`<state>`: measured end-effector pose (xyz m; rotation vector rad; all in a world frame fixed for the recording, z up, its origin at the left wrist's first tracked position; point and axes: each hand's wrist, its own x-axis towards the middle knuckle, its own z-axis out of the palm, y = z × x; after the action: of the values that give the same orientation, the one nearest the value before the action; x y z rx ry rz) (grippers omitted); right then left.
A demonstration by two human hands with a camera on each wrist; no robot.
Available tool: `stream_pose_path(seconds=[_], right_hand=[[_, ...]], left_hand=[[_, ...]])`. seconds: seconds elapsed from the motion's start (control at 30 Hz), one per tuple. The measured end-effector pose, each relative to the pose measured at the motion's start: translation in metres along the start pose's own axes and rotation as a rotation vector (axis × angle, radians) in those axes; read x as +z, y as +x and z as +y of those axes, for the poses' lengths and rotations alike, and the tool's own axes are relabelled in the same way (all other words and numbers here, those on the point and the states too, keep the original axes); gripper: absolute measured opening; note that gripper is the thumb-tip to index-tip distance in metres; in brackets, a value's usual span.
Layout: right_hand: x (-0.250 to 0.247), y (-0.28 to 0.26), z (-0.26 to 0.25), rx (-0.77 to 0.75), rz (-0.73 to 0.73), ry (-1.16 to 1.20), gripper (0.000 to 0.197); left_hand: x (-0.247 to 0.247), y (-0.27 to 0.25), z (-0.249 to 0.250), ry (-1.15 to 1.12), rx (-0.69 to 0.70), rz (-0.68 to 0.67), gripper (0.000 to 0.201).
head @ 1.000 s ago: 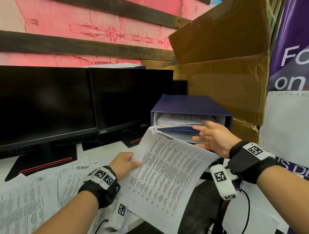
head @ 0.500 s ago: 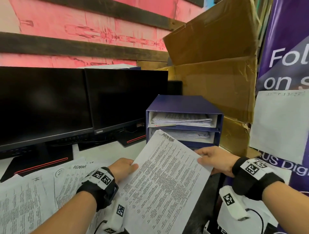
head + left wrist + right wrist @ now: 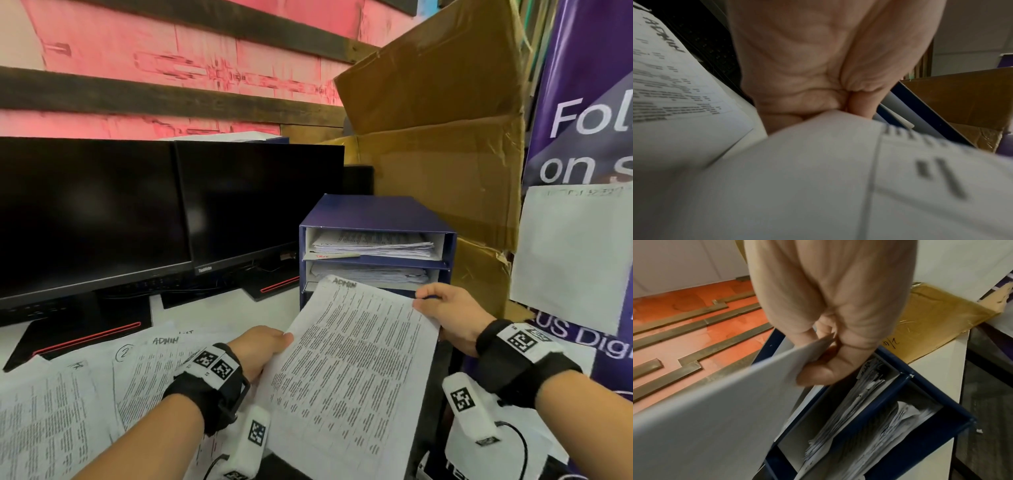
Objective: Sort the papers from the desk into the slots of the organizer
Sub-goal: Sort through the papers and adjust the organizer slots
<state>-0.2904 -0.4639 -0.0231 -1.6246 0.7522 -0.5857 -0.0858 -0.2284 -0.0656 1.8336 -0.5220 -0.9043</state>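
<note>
Both hands hold one printed sheet (image 3: 346,370) headed "ADMIN" in front of the blue organizer (image 3: 383,212). My left hand (image 3: 260,349) pinches its left edge, and in the left wrist view the sheet (image 3: 818,178) fills the lower frame under that hand (image 3: 818,65). My right hand (image 3: 445,311) grips the sheet's upper right corner; the right wrist view shows the thumb (image 3: 824,373) over the paper's (image 3: 715,410) corner, just before the organizer (image 3: 920,394). Two of its slots show, each with a paper stack. More printed papers (image 3: 68,394) lie spread on the desk at the left.
Two dark monitors (image 3: 137,212) stand at the left behind the loose papers. A large cardboard box (image 3: 438,137) rises behind and right of the organizer. A purple banner (image 3: 589,120) with a white sheet taped on it hangs at the far right.
My right hand came back from the organizer's slots and took hold of the sheet's right corner. The sheet now sits lower, flatter and held by both hands.
</note>
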Motion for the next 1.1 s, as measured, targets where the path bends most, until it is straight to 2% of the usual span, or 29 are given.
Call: stream_pose_path(seconds=[0.23, 0.33, 0.47, 0.57, 0.7, 0.77, 0.87, 0.93, 1.1], right_hand=[[-0.015, 0.001, 0.002, 0.016, 0.247, 0.233, 0.010], [-0.024, 0.004, -0.003, 0.035, 0.310, 0.334, 0.010], [-0.027, 0.005, -0.004, 0.028, 0.292, 0.326, 0.010], [-0.025, 0.002, -0.001, 0.024, 0.279, 0.363, 0.013], [-0.018, 0.002, 0.008, 0.063, 0.045, 0.480, 0.019], [-0.013, -0.002, 0.011, 0.133, -0.093, 0.375, 0.032], [-0.003, -0.007, 0.015, 0.199, -0.247, 0.271, 0.033], [0.003, -0.005, 0.015, 0.151, -0.225, 0.290, 0.033], [0.003, 0.007, -0.001, 0.016, 0.013, 0.301, 0.031]], left_hand=[[0.014, -0.003, 0.003, -0.007, 0.046, -0.118, 0.018], [0.018, -0.004, 0.006, 0.002, 0.098, -0.104, 0.020], [0.018, -0.004, 0.009, -0.056, 0.155, 0.059, 0.025], [0.012, -0.004, 0.008, -0.187, 0.182, 0.169, 0.029], [0.005, -0.002, 0.009, -0.364, 0.192, 0.259, 0.029], [0.003, -0.001, 0.010, -0.420, 0.202, 0.256, 0.029], [0.006, 0.000, 0.012, -0.476, 0.215, 0.229, 0.026], [0.009, 0.001, 0.015, -0.476, 0.212, 0.228, 0.025], [0.015, 0.002, 0.021, -0.359, 0.130, 0.180, 0.017]])
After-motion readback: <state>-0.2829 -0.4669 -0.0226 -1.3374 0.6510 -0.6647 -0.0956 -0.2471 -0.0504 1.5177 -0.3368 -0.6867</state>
